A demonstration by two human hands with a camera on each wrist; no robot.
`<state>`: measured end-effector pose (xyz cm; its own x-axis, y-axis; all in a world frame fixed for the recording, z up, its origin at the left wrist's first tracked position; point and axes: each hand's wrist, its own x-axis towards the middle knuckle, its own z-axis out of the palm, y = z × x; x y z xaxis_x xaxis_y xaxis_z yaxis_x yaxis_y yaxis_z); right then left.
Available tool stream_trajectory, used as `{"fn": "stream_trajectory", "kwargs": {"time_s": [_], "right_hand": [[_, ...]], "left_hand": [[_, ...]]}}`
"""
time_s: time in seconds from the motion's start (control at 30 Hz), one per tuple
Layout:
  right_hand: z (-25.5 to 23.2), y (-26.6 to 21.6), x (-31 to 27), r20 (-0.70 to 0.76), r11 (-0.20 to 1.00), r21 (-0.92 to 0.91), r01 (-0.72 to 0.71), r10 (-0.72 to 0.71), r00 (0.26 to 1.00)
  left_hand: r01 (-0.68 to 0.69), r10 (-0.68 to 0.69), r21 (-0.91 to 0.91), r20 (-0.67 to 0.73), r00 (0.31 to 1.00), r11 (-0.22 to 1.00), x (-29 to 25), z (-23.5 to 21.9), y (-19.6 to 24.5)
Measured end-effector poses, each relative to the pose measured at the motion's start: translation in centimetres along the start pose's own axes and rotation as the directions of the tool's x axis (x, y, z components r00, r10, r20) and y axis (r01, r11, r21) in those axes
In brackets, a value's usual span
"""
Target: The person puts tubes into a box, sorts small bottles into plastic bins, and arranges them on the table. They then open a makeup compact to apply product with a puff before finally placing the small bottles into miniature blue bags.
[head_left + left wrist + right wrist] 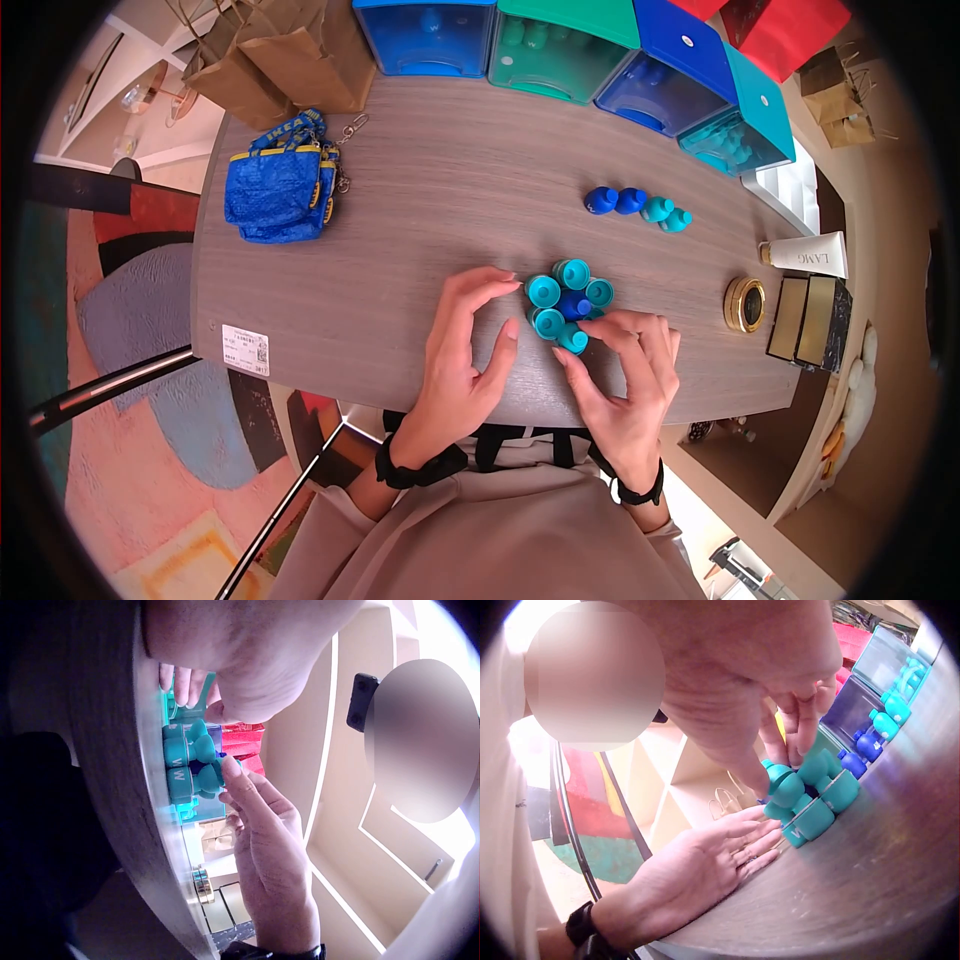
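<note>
Small teal bottle-shaped pieces [543, 291] stand bunched together on the table, several showing round recessed tops. Among them sits a dark blue piece [573, 304]. My right hand [635, 370] pinches a teal piece [572, 338] between thumb and fingers at the near side of the bunch. In the left wrist view, this piece [211, 778] appears above a base marked with a white W. My left hand [465, 345] curves around the left side of the bunch, holding nothing. The right wrist view shows its palm [694, 859] turned up, fingertips close to the teal bases [814, 821].
Behind the bunch, two blue and two teal pieces [657, 209] form a row. Coloured bins [565, 45] line the far edge. Blue pouches [275, 190] lie at left, paper bags [300, 60] behind them. A white tube [808, 254], gold-rimmed jar [744, 304] and black box [808, 320] are at right.
</note>
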<state>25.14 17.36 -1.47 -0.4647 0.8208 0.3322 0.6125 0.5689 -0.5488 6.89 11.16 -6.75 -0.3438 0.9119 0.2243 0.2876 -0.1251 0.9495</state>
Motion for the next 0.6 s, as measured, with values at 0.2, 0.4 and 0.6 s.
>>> {"fn": "stream_trajectory", "kwargs": {"time_s": [0.2, 0.4, 0.6], "right_hand": [[-0.2, -0.1, -0.1, 0.02, 1.0, 0.002, -0.015, 0.015, 1.0], [-0.8, -0.3, -0.1, -0.004, 1.0, 0.029, 0.011, -0.011, 1.0], [-2.4, 0.9, -1.5, -0.091, 0.996, 0.064, -0.068, 0.074, 0.993]], "left_hand": [[0.004, -0.004, -0.009, 0.006, 1.0, 1.0, 0.0, 0.0, 0.0], [0.003, -0.003, -0.011, 0.007, 1.0, 1.0, -0.1, 0.0, -0.1], [0.019, -0.019, -0.03, 0.01, 1.0, 0.999, -0.2, -0.1, -0.2]]}}
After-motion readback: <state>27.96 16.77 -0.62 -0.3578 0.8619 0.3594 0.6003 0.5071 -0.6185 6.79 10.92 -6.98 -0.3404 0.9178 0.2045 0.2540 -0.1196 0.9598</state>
